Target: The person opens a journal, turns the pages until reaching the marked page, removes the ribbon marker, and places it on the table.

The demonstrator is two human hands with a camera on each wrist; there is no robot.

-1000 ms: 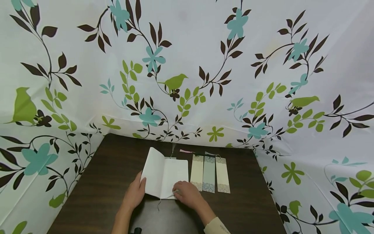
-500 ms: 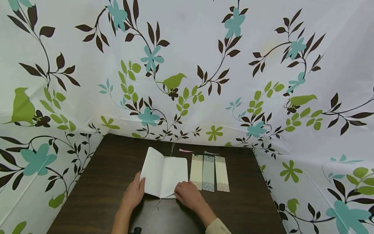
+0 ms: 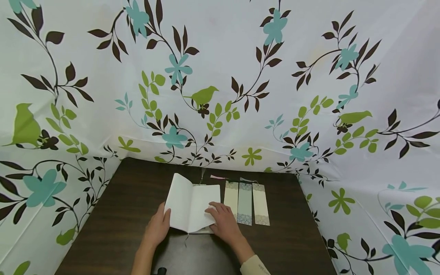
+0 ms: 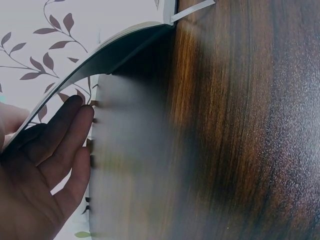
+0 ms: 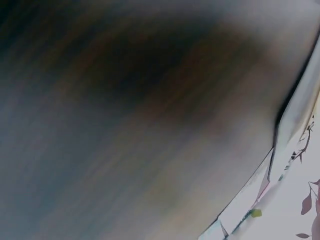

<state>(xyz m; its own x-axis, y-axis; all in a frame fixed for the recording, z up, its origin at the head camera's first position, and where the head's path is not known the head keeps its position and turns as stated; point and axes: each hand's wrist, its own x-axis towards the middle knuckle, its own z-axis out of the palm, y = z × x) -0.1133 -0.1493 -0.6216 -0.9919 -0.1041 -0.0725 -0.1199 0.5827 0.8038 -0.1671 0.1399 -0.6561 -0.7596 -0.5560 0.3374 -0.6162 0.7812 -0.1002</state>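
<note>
An open notebook [image 3: 180,202] with blank white pages lies on the dark wooden table, its left side raised at a slant. My left hand [image 3: 158,225] grips that raised side; in the left wrist view the thumb is on the page side and the fingers are behind the cover [image 4: 107,55]. At the lower right corner, my right hand [image 3: 225,223] holds a lifted page [image 3: 203,208], fingers on top and thumb near its lower edge. A greyish strip shows under this page. A thin ribbon [image 3: 186,240] hangs from the spine's bottom. The right wrist view is mostly blurred table.
To the notebook's right lie a cream bookmark [image 3: 231,194], a grey-green bookmark [image 3: 245,200] and another cream bookmark [image 3: 261,202], with tassels at their tops. A further tassel [image 3: 202,175] shows behind the notebook. A small dark object [image 3: 161,271] sits at the near edge. Patterned cloth [image 3: 213,49] surrounds the table.
My right hand has moved from the notebook's bottom edge up along the right page, raising its lower corner. My left hand stays on the left side.
</note>
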